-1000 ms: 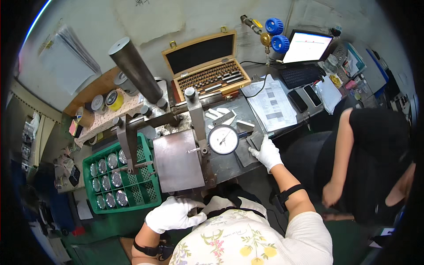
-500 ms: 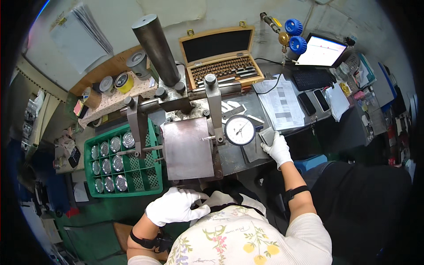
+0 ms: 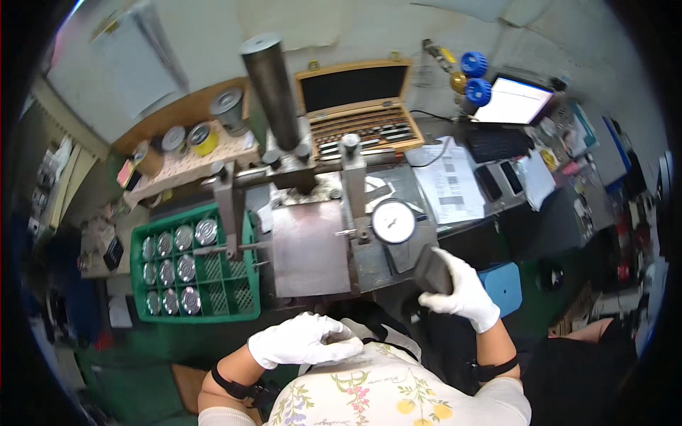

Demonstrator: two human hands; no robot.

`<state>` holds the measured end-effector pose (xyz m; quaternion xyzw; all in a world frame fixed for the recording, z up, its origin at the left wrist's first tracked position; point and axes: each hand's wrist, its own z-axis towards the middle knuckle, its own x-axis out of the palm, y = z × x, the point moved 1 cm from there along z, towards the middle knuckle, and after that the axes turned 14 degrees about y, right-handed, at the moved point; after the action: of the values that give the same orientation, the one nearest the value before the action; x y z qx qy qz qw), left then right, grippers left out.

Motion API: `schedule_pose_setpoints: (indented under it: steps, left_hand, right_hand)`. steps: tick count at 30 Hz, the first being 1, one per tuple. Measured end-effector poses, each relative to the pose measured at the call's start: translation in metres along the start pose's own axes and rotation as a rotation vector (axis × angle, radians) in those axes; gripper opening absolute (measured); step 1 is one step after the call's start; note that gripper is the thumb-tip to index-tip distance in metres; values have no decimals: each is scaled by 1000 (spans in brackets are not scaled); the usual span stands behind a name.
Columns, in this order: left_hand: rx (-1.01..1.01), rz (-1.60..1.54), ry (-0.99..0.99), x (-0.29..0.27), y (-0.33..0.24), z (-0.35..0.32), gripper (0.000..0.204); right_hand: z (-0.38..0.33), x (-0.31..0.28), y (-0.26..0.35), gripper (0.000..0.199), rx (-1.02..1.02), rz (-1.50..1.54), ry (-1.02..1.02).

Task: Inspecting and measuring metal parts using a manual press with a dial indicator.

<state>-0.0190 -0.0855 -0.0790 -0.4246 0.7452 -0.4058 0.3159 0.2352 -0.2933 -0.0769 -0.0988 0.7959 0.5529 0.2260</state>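
The white-gloved right hand [image 3: 462, 292] grips a dark rectangular block [image 3: 435, 272] near the dial indicator [image 3: 393, 221]; the left hand [image 3: 305, 341] (holding anything? I can't tell) curls before the floral shirt [image 3: 376, 390].

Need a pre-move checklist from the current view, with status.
1. Right hand gripping dark block: ok.
2. Left hand off the metal plate: ok, it's by the shirt.
3. Gloves on both hands: ok.
4. Dial reading legible: cannot tell, blurred.
5. Wooden case shut: not ok, lid open.
6. Crate slots all filled: not ok, several bare.
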Motion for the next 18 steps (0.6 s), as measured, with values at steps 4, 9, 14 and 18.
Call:
schedule_pose_setpoints:
  steps: [4, 9, 14, 18]
  left_hand:
    - [121, -109, -80, -2, -14, 9, 43]
    - [264, -550, -431, 8, 11, -3, 42]
    - [384, -424, -455, 0, 71, -19, 36]
    - [627, -163, -557, -14, 91, -32, 55]
  right_hand:
    - [13, 11, 71, 91, -271, -281, 258]
    - [28, 42, 108, 77, -430, -286, 293]
    - [39, 63, 120, 60, -526, -225, 214]
    - [38, 77, 122, 67, -461, -386, 19]
